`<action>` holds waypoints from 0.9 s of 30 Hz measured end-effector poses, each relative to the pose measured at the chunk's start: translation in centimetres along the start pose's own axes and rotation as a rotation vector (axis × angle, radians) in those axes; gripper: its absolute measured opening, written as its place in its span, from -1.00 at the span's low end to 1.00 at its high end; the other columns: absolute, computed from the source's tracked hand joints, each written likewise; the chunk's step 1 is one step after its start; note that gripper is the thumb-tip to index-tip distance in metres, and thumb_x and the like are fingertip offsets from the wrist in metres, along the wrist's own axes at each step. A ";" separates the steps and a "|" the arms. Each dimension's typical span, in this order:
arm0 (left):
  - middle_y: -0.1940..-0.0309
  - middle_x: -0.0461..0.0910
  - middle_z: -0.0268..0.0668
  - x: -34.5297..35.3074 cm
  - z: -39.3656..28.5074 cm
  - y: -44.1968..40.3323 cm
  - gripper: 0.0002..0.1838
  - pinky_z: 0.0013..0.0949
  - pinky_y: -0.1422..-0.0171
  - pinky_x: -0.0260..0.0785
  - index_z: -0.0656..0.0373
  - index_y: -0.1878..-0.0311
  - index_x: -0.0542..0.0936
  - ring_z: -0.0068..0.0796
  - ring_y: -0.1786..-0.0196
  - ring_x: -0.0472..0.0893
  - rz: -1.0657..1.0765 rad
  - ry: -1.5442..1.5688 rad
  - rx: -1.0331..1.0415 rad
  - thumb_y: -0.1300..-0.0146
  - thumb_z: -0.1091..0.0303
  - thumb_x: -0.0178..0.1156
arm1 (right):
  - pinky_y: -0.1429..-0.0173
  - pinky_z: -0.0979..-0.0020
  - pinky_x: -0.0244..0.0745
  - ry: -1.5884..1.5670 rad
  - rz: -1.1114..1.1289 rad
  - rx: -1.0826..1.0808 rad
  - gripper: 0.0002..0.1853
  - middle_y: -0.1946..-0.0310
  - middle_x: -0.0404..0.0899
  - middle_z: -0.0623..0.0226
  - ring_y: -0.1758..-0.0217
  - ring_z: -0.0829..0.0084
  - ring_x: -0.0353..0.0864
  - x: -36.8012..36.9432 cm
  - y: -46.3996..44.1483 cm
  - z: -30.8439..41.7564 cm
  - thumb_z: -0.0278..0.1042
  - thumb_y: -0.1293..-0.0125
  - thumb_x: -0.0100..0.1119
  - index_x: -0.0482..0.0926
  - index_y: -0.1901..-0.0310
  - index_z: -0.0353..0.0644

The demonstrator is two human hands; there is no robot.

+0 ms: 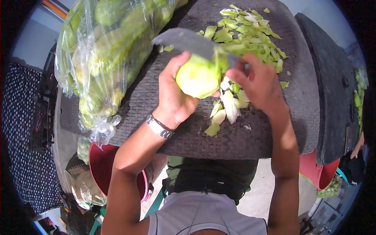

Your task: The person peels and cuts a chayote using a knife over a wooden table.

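Note:
My left hand (174, 90), with a metal watch on its wrist, cups a pale green, largely peeled fruit (199, 77) that looks like a green papaya. In my right hand (260, 82) is the handle of a broad dark knife (186, 41). Its blade slants across the top of the fruit and is somewhat blurred. A strip of green peel seems to hang at the fruit's right side, close to my right fingers. Below the hands lies a small heap of peel pieces (229, 103). A larger spread of green peelings (254, 39) covers the table beyond.
A clear plastic bag (113, 51) of green fruits fills the left side of the dark woven-patterned table (180, 137). Red buckets stand below the left (100, 164) and right (321, 172) table edges. A dark panel (327, 90) stands close along the right side.

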State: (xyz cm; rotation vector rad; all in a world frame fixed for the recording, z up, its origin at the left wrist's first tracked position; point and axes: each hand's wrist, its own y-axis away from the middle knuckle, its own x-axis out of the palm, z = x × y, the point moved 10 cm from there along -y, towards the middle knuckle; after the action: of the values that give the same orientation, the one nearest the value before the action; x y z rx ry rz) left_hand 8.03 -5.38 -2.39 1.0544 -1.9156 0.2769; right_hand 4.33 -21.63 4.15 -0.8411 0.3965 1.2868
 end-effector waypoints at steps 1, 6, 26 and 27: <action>-0.12 0.72 -0.10 0.6 0.1 -0.1 -0.39 0.11 0.02 0.73 0.16 -0.37 0.51 -0.04 -0.11 0.74 0.037 0.005 -0.016 -0.52 -0.12 0.01 | 0.40 0.24 0.51 0.000 0.011 0.067 -0.40 0.63 0.56 0.24 0.57 0.31 0.63 -0.7 -0.4 -0.8 0.28 -0.32 0.42 0.58 0.29 -0.23; -0.12 0.72 -0.15 0.3 -0.7 -0.1 -0.42 0.12 -0.10 0.67 0.19 -0.31 0.56 -0.10 -0.11 0.74 -0.033 0.008 0.053 -0.52 -0.10 0.01 | 0.41 0.27 0.47 -0.139 0.064 0.224 -0.41 0.61 0.59 0.25 0.57 0.36 0.61 0.4 0.0 -1.2 0.26 -0.33 0.42 0.59 0.31 -0.25; -0.15 0.70 -0.13 0.1 -0.2 -0.1 -0.44 0.12 -0.15 0.64 0.18 -0.31 0.55 -0.13 -0.15 0.71 0.060 0.039 0.015 -0.49 -0.07 0.04 | 0.32 0.24 0.59 0.054 0.044 -0.020 -0.38 0.58 0.64 0.26 0.49 0.27 0.73 -0.5 -0.5 -0.2 0.33 -0.26 0.45 0.60 0.28 -0.21; -0.15 0.70 -0.13 -0.4 -0.1 -0.3 -0.40 0.16 -0.07 0.66 0.18 -0.30 0.56 -0.12 -0.14 0.71 -0.009 0.061 -0.002 -0.45 -0.12 0.11 | 0.31 0.23 0.58 0.071 0.030 0.026 -0.38 0.58 0.63 0.24 0.49 0.29 0.71 -0.9 -0.7 -0.9 0.33 -0.27 0.43 0.62 0.27 -0.21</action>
State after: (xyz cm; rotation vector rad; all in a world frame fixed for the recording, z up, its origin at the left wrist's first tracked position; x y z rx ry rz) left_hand 8.40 -5.30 -2.75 1.0424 -1.8559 0.2986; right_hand 4.92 -22.95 4.37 -0.8636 0.4826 1.2790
